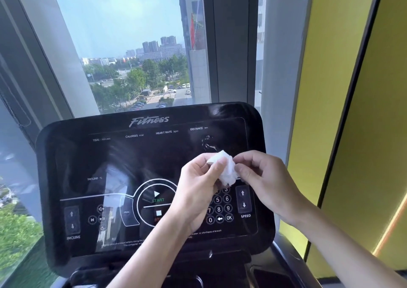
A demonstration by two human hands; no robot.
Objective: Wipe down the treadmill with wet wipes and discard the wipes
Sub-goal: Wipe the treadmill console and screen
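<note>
A white wet wipe [226, 168], bunched up, is held in the air in front of the treadmill's black glossy console [105, 162]. My left hand [198, 186] grips its left side with curled fingers. My right hand [262, 179] pinches its right edge between thumb and fingers. Both hands hover over the number keypad and the speed arrows at the console's lower right. The console shows touch buttons, a START ring and streaks near its upper right corner.
A tall window [132, 45] with a city view stands right behind the console. A yellow wall panel [352, 111] rises on the right. The treadmill's lower frame [275, 274] and tray area show at the bottom.
</note>
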